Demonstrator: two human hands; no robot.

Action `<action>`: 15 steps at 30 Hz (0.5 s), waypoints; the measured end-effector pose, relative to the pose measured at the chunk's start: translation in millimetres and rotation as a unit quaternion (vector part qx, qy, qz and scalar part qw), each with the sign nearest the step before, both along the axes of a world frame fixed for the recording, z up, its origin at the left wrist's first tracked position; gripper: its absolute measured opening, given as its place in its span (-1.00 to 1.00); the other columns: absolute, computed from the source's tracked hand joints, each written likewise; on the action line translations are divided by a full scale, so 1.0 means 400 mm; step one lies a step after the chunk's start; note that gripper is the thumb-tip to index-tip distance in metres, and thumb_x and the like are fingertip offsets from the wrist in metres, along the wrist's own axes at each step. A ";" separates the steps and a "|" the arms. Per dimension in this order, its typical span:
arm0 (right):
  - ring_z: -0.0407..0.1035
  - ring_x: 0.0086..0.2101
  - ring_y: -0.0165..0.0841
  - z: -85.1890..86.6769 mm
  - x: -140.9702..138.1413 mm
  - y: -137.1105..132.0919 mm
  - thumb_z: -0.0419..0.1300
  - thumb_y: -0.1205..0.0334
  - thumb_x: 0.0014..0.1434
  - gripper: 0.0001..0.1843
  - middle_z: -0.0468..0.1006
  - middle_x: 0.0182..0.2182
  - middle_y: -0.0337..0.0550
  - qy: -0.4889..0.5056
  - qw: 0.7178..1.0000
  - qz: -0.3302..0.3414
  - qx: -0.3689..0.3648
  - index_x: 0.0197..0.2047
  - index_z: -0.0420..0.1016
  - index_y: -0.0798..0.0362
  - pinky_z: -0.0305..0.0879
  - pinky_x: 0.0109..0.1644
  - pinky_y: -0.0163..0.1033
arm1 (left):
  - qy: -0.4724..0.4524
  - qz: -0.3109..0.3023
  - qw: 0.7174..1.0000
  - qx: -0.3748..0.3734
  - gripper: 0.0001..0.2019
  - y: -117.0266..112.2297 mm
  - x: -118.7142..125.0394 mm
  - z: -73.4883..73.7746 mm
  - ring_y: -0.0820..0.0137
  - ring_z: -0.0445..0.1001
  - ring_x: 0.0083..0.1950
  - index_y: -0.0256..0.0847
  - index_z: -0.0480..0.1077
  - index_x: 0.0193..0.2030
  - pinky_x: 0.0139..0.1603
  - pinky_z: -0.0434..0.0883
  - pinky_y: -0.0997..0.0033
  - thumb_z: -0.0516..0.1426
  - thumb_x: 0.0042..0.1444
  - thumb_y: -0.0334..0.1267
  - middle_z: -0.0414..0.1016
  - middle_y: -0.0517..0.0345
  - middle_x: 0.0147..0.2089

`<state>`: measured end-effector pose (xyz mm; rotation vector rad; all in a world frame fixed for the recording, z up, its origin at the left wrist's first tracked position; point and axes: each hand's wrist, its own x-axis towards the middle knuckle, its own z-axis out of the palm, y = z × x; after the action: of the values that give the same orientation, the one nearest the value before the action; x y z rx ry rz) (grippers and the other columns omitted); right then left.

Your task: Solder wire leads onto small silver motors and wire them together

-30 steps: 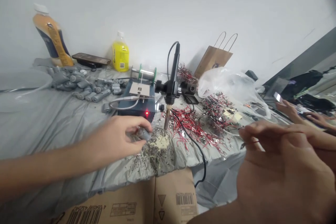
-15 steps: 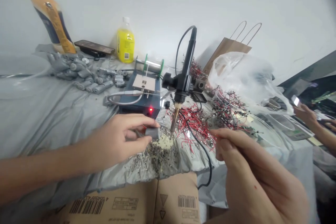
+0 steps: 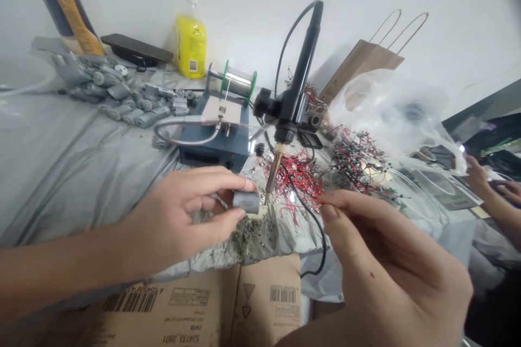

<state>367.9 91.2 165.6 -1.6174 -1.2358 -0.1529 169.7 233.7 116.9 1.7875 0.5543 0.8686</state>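
My left hand [image 3: 187, 217] pinches a small grey cylindrical motor [image 3: 246, 201] between thumb and fingers, just left of the tip of a clamped soldering iron [image 3: 293, 103]. My right hand [image 3: 382, 249] is closed in a pinch on a thin red wire [image 3: 313, 203], a little right of the iron's tip. A heap of red wires with metal ends [image 3: 297, 173] lies behind both hands. Below the tip sits a patch of solder scraps [image 3: 254, 227] on the grey cloth.
A blue solder station [image 3: 215, 138] with a solder spool [image 3: 238, 80] stands behind. Grey motors [image 3: 118, 100] are piled at back left near a yellow bottle [image 3: 190, 46] and a phone [image 3: 136, 49]. A clear plastic bag [image 3: 391, 114], a paper bag [image 3: 362, 62] and another person's hands [image 3: 494, 190] are at right. Cardboard box [image 3: 220, 303] below.
My right hand came in from the far right toward the iron's tip with the wire. My left hand lifted the motor slightly toward the tip. The view moved closer and lower.
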 end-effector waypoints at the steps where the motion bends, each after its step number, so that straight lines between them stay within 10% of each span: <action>1: 0.58 -0.41 -0.39 0.001 -0.005 -0.001 0.46 0.29 0.31 -0.90 0.77 -0.27 -0.27 -0.003 1.000 -0.010 -0.004 -0.15 0.80 -0.13 0.50 -0.41 -0.36 | -0.007 0.004 1.000 0.001 -0.67 -0.001 0.000 -0.001 0.42 0.69 -0.07 0.03 0.73 0.09 -0.03 0.72 0.63 0.32 0.20 -0.28 0.70 0.26 0.05; 15: 0.30 -0.54 -0.49 0.024 -0.010 0.016 0.37 0.45 0.30 -0.76 0.56 -0.48 -0.41 -0.039 0.996 0.081 -0.029 -0.19 0.69 -0.15 0.25 -0.45 -0.29 | -0.017 0.025 0.996 0.079 -0.66 -0.008 -0.011 0.021 0.59 0.69 -0.18 0.06 0.69 0.05 -0.08 0.68 0.79 0.28 0.24 -0.44 0.70 0.36 -0.03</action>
<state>363.8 97.6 175.3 -1.5658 -1.4374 -0.0791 165.5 230.5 125.3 1.9052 0.5220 0.9993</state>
